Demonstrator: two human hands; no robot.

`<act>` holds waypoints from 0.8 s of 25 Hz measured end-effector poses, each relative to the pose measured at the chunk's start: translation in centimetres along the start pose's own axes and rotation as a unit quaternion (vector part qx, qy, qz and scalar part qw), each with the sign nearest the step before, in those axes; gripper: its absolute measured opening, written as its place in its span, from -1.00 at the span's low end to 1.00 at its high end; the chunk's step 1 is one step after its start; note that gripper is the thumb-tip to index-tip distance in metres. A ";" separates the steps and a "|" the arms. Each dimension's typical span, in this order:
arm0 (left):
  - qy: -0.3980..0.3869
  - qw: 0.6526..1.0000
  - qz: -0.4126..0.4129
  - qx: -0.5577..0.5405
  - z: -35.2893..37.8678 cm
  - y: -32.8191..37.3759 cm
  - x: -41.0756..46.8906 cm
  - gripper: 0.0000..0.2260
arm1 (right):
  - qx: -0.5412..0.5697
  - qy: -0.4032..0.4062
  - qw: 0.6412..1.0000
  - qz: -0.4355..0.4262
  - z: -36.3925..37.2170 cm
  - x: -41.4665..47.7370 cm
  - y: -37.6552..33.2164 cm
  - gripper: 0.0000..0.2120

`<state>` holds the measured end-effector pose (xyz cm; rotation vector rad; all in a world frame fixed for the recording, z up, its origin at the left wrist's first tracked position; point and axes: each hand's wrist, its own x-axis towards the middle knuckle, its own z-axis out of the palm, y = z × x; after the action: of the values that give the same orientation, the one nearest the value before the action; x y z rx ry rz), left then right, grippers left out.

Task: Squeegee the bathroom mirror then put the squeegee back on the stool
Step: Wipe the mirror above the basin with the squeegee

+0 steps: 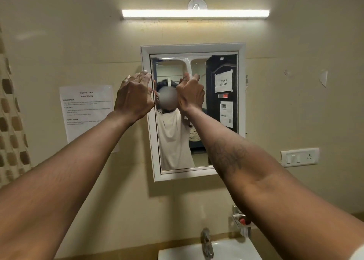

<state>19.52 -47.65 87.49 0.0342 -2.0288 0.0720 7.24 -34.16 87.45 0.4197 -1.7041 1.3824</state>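
Squeegee of white plastic, T-shaped (188, 67), up against white-framed rectangular wall mirror (193, 48), blade lying along top of glass toward left side. Right hand (190, 95) curled tight round its handle. Left hand (134, 98) apart from right, fingers fairly straight, resting on frame's left edge. Lit tube light (195, 13) above; white basin (226, 250) with steel tap (206, 242) below

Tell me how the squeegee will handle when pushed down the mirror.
Probably light and stiff: the squeegee looks like thin white plastic, held by the right hand alone. Likely slippery when wet: its handle looks glossy.
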 end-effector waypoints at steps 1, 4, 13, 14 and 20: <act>0.002 1.000 -0.001 0.000 0.2 -0.2 0.2 -0.52 | -0.003 0.005 1.000 0.001 0.4 0.3 -0.1 -0.68; 0.000 1.000 -0.002 0.000 0.7 -0.7 0.4 -0.51 | -0.018 0.005 1.000 0.008 1.4 0.4 0.4 -0.69; -0.010 1.000 -0.021 -0.006 2.0 -1.4 0.0 -0.51 | -0.027 -0.020 0.999 0.023 1.7 0.0 1.5 -0.71; -0.010 1.000 -0.020 -0.008 2.1 -1.2 -0.2 -0.51 | -0.033 -0.024 0.999 0.023 1.6 -0.5 1.9 -0.71; -0.015 1.000 -0.018 -0.012 2.0 -0.4 -0.9 -0.52 | -0.070 -0.061 0.995 0.044 2.4 -5.9 5.5 -0.63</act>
<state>18.18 -48.21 85.82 0.0566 -2.0580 0.0241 5.58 -36.08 79.49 0.3589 -1.9273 1.3119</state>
